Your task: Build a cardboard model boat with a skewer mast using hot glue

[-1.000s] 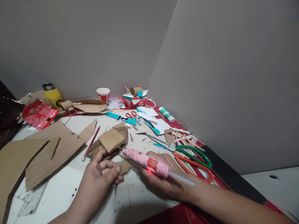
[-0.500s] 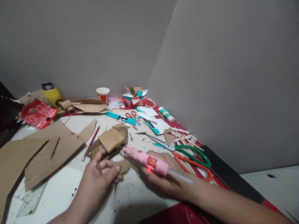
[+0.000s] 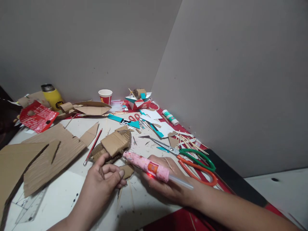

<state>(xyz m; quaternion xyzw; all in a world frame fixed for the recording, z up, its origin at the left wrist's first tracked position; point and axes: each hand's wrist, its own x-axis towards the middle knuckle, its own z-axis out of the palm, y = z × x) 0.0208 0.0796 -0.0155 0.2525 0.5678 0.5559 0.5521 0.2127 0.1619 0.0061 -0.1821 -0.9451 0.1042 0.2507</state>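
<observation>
The left hand [image 3: 103,181] has its fingers curled, with thumb and fingertips closed on a small flat brown cardboard piece [image 3: 127,172]; 2 thin pale wooden sticks [image 3: 131,194] slant down beneath it, and whether they are joined to it I cannot tell. The right hand [image 3: 169,191] is wrapped around a pink, stained glue gun [image 3: 139,162] with a glowing red light and a translucent glue stick [image 3: 181,182] jutting from its back; most of that hand's fingers are hidden. The gun's nozzle points toward the left hand, just above the small piece.

Compared with 1 second ago, the gun has slid slightly toward the left hand, its back end most of all, while both grips look the same and the view has shifted a little.

Just beyond the left hand lies a boat-shaped corrugated cardboard body [image 3: 115,143]; whether the index fingertip touches its near edge is unclear. To the left of that hand are a red pencil [image 3: 93,146] and large brown cardboard sheets [image 3: 57,157]. Beyond the right hand, green-and-orange-handled metal scissors [image 3: 172,149] lie with their blades toward the boat-shaped body.
</observation>
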